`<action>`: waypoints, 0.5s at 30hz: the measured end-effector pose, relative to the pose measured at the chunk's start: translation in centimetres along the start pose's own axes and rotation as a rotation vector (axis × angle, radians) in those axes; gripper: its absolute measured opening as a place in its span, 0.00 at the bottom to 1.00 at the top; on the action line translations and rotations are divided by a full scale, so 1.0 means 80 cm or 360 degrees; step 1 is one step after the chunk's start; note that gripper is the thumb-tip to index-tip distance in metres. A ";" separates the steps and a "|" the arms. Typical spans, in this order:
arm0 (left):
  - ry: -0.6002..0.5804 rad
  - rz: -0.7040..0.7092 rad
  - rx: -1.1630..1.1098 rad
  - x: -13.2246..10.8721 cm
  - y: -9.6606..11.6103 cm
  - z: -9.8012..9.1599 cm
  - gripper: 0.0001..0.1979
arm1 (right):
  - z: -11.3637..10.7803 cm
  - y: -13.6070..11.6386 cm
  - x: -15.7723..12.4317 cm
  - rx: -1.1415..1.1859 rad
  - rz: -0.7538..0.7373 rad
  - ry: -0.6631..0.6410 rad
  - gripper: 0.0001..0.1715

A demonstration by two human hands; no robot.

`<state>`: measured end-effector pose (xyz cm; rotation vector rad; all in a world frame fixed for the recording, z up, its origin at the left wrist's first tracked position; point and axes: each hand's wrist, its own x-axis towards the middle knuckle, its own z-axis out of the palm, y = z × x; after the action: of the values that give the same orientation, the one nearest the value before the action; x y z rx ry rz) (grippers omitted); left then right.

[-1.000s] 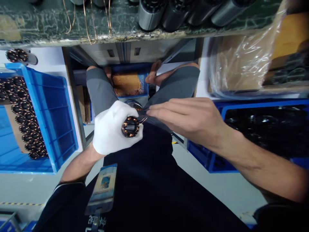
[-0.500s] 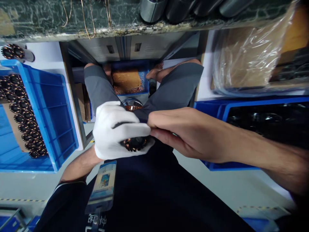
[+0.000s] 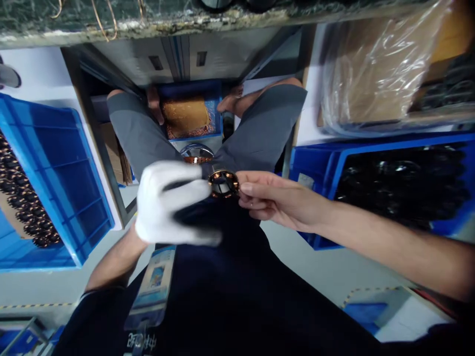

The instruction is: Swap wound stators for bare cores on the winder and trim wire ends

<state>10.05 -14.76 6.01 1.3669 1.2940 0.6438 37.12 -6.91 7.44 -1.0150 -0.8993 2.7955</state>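
Above my lap, the bare fingers and thumb of my right hand pinch the right rim of a wound motor stator. It is a dark ring with copper coils inside, its opening turned towards me. My left hand, in a white glove and smeared by motion, is at the stator's left with its fingers apart. Its fingertips come up to the stator's left edge; whether they touch it I cannot tell.
A blue crate at left holds several copper-wound stators. At right, another blue crate holds dark parts. A blue bin with copper scraps and cardboard lies between my feet. The worn bench edge crosses the top.
My left hand has loosened from around the stator and its fingers have spread. The stator has come up and right into my right hand's fingers, its opening more towards me. The view has shifted slightly.
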 end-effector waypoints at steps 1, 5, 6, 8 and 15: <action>0.0009 0.0089 0.0092 0.010 0.003 -0.002 0.31 | 0.001 -0.003 0.001 -0.0126 -0.0043 0.0004 0.25; -0.0396 -0.0068 -0.0276 0.041 0.018 0.018 0.20 | -0.002 -0.046 0.005 -0.1314 -0.0518 -0.0051 0.25; -0.0550 -0.0188 -0.0446 0.042 0.022 0.026 0.21 | -0.004 -0.060 0.002 -0.1542 -0.0585 -0.0059 0.26; -0.0635 -0.0300 -0.0556 0.037 0.027 0.035 0.22 | -0.011 -0.086 -0.008 -0.1848 -0.0655 -0.0030 0.28; 0.0074 0.0540 0.0598 0.036 0.029 0.018 0.13 | -0.033 -0.096 -0.027 -0.1605 -0.0183 0.0004 0.35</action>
<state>12.85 -12.14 7.02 1.9168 1.2728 0.6853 39.18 0.35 11.13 -0.9321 -2.3569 2.1556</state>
